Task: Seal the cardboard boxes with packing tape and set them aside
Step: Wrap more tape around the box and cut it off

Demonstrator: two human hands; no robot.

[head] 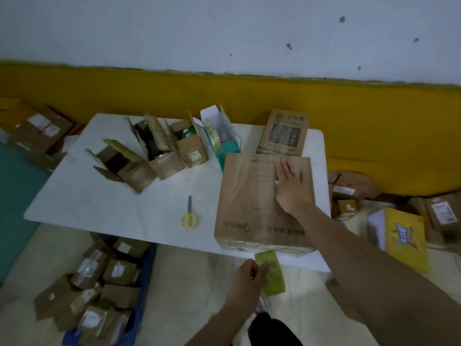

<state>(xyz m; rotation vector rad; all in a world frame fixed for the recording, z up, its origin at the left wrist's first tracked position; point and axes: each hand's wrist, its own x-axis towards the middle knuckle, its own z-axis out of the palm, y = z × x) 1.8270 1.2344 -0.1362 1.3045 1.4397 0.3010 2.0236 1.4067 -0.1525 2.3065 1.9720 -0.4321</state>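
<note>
White bench (99,201) carries a box (247,196) under the right hand (291,188), fingers straight and flat; left hand (245,278) fingers pinch tape (273,278).

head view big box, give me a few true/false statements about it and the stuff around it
1. The right hand lies flat on top of the big box. True.
2. The scissors lie on top of the big box. False: they lie on the table, left of the box.
3. The left hand pinches a yellow-green tape strip below the box's near edge. True.
4. The small boxes at the table's far side are all closed. False: their flaps stand open.
</note>
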